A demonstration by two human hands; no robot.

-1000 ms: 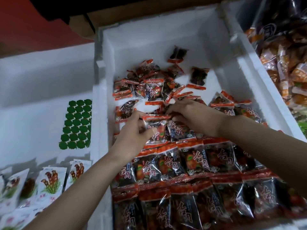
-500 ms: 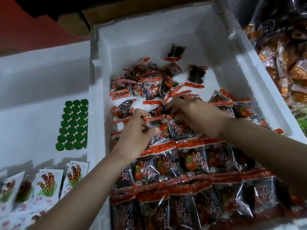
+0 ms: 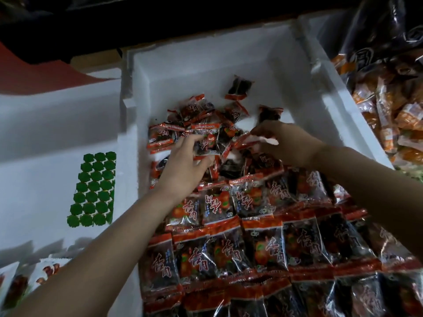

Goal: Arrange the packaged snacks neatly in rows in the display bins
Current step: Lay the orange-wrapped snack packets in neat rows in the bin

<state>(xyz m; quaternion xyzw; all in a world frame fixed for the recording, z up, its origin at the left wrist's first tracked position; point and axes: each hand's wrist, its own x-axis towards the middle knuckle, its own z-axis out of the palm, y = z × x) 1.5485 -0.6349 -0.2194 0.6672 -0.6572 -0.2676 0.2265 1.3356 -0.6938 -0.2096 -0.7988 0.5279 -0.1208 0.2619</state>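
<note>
Foam bin (image 3: 206,65): right hand (image 3: 290,143) pinches a packet (image 3: 239,141), mostly hidden.

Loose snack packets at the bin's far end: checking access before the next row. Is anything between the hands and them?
Nothing visible. The left hand lies on the loose snack packets and the right hand pinches one, in the white foam bin beyond the finished rows.

Bottom red snack packets (image 3: 251,303) and lower-left white packets (image 3: 11,287) partly beyond the frame; fingertips of the right hand (image 3: 288,143) a blur.
</note>
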